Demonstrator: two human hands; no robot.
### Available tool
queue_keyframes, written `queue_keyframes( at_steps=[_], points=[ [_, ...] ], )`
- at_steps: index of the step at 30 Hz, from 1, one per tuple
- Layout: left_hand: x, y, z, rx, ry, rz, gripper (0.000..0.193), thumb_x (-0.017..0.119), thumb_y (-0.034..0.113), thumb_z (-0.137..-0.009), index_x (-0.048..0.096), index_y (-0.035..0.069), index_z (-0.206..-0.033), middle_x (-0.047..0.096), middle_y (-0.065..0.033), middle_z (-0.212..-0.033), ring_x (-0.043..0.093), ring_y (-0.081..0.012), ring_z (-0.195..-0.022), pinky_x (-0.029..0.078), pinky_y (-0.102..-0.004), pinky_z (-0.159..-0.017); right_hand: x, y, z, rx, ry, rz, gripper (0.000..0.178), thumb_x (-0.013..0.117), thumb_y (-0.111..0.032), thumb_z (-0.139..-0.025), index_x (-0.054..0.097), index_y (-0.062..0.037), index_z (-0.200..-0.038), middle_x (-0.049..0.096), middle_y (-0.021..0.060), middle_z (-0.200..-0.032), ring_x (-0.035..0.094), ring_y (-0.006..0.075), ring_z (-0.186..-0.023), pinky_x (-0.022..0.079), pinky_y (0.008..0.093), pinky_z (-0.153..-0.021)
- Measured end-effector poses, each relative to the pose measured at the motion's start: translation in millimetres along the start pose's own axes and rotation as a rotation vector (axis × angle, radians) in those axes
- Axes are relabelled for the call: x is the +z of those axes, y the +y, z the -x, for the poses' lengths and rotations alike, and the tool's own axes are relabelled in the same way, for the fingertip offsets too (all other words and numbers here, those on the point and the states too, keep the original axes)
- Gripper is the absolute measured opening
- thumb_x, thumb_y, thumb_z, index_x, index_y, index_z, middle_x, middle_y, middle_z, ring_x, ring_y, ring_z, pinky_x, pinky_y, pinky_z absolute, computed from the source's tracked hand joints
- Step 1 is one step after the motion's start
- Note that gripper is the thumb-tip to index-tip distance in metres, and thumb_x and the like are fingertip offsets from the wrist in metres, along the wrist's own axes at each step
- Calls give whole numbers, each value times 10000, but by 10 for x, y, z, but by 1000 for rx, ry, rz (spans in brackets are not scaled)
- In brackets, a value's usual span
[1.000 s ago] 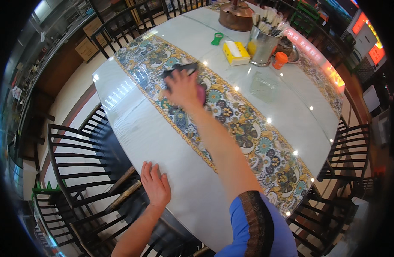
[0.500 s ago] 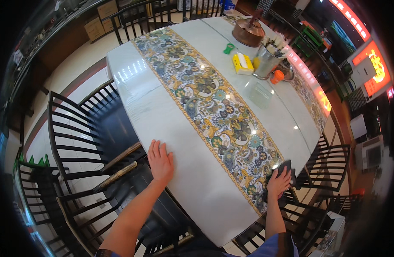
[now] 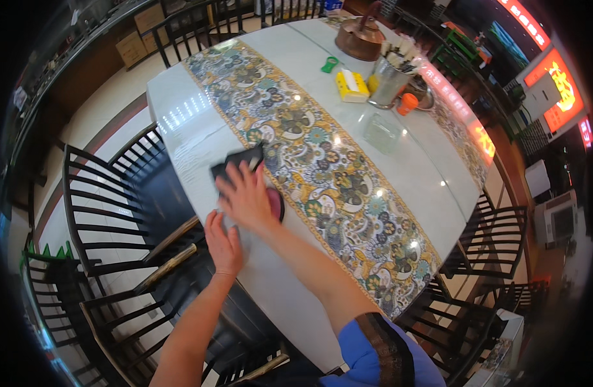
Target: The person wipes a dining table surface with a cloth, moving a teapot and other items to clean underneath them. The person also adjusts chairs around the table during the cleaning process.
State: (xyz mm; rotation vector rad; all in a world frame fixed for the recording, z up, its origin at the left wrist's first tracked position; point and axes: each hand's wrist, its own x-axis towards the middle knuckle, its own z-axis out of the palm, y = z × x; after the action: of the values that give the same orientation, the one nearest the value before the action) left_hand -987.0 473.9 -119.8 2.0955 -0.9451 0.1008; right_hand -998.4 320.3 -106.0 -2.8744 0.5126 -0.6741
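The right hand lay wide on what looked like a dark cloth, best pushed flat and evenly, while the left hand rested flat on the table.

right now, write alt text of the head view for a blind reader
A person's right hand lies spread over what looks like a black-and-pink cloth on a white dining table, with the left hand at the near edge. Beyond the floral band stand a copper kettle, yellow tissue pack and metal utensil canister.
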Motion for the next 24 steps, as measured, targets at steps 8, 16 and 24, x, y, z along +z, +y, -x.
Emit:
queue_keyframes(
  at_steps=[8, 16, 24],
  points=[
    [-65, -2, -22, 14, 7, -77, 424, 550, 175, -969, 459, -35, -1327, 434, -230, -1405, 417, -410, -1299, 323, -475, -1096, -1694, 1140, 1885, 406, -25, 68, 465, 671, -351, -852, 628, -175, -1281, 475, 117, -1470, 429, 355, -1350, 297, 570, -1115],
    [61, -26, 52, 76, 43, 2, 409, 614, 141, -915, 501, -23, -1272, 470, -239, -1363, 432, -426, -1289, 354, -495, -1086, -1749, 364, 3612, 741, -101, 448, 590, 551, -371, -946, 442, -135, -1475, 282, 214, -1580, 242, 472, -1452, 146, 650, -1154],
    [-718, 183, 804, 110, -106, 313, 435, 666, 63, -846, 521, -17, -1248, 483, -236, -1329, 430, -422, -1307, 356, -482, -1104, -716, -281, 1354, 325, -68, 216, 649, 645, -425, -872, 483, -166, -1444, 359, 195, -1536, 283, 467, -1419, 186, 690, -1118]
  ],
)
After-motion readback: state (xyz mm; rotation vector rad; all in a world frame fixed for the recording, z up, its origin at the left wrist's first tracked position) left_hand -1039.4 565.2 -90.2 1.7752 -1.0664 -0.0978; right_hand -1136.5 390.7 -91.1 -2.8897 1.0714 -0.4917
